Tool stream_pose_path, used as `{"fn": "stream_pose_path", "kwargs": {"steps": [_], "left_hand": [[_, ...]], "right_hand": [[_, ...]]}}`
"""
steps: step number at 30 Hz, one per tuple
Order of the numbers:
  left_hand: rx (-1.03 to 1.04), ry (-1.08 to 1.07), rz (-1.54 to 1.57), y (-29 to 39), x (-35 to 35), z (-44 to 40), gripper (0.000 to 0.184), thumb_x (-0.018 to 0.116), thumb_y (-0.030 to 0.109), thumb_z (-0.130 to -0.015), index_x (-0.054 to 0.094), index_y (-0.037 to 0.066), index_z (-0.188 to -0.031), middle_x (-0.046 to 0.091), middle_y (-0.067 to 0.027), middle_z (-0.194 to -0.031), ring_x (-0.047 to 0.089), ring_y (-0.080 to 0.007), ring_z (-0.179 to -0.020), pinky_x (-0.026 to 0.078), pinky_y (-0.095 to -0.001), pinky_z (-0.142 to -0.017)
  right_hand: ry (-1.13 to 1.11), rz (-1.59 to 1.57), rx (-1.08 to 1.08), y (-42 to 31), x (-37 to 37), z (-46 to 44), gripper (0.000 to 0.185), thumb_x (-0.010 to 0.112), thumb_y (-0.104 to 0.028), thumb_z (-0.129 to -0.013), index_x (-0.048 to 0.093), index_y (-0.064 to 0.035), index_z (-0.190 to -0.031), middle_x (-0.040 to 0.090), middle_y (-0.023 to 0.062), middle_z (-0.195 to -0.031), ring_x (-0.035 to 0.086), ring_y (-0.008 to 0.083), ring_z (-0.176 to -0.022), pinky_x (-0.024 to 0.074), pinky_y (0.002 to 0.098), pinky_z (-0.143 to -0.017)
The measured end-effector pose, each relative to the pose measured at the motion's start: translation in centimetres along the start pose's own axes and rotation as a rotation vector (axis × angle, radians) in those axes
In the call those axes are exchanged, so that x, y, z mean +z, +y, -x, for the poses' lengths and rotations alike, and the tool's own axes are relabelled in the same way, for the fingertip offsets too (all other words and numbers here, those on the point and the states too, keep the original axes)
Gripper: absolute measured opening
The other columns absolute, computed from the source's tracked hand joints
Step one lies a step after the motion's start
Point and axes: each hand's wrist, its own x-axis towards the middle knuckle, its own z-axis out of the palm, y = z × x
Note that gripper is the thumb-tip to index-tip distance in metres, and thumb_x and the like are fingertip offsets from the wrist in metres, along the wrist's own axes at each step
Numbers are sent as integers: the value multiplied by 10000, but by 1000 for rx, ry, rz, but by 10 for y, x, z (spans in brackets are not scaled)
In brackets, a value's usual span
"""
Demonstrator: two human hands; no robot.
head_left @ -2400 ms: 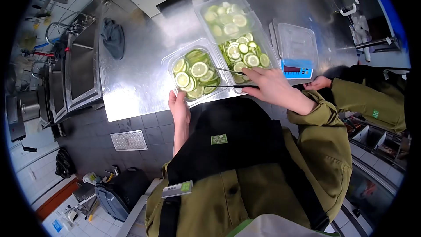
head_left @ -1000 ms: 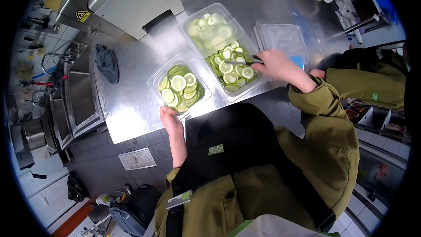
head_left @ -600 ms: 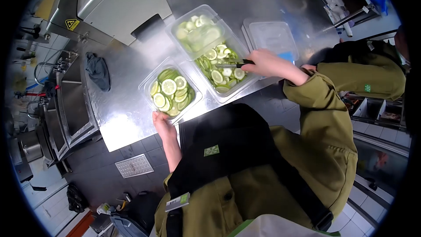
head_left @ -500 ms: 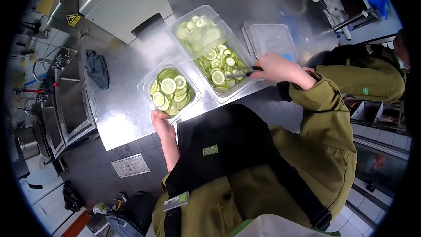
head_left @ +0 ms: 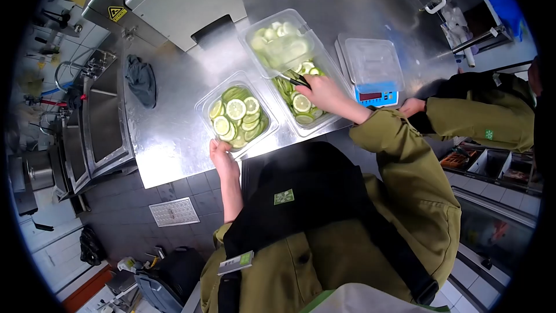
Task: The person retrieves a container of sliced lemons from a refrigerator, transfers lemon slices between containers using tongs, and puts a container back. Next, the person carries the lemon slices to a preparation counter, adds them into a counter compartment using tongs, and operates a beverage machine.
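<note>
My left hand (head_left: 223, 156) grips the near corner of a clear plastic tub (head_left: 270, 131), which holds green citrus slices (head_left: 236, 110). In my right hand (head_left: 330, 97) is a pair of dark-handled tongs (head_left: 296, 80), their tips down among the slices and partly hidden. These slices (head_left: 302, 103) lie in a longer clear container (head_left: 307, 131) to the right of the tub. A see-through lid (head_left: 278, 35) covers its far half, with more slices visible beneath.
A digital scale (head_left: 376, 97) with a clear plastic container or lid (head_left: 373, 61) on it stands at right, beside a co-worker's hand (head_left: 412, 107). A grey cloth (head_left: 141, 82) lies left, near the sink (head_left: 106, 119). A metal machine (head_left: 185, 0) stands behind.
My right hand has moved left and farther into the long container with the tongs. My left hand stays on the tub. The view has shifted, showing more of the scale and the co-worker's hand.
</note>
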Motion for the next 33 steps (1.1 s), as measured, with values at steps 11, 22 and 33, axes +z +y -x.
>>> {"fn": "stream_pose_path", "kwargs": {"steps": [11, 22, 33], "left_hand": [[15, -33, -25, -5, -7, -1, 152, 425, -60, -625, 369, 82, -630, 430, 10, -658, 373, -81, -609, 314, -216, -591], [24, -63, -46, -6, -9, -3, 114, 417, -45, -636, 422, 60, -680, 487, -9, -720, 423, -87, -667, 347, -217, -659], [13, -97, -33, -5, -16, -1, 84, 467, 14, -721, 423, 81, -700, 470, 9, -747, 412, -82, -728, 323, -230, -719]], "right_hand": [[-216, 17, 95, 17, -58, 2, 279, 533, -253, -741, 611, 15, -745, 571, 205, -652, 562, 332, -613, 434, 391, -571], [-421, -562, 527, 30, -127, 62, 340, 518, -253, -841, 511, -39, -577, 388, -34, -467, 293, 36, -360, 195, 201, -328], [-290, -471, 344, -24, -141, 69, 220, 524, -214, -826, 603, -8, -819, 460, -18, -551, 373, 46, -451, 299, 219, -397]]}}
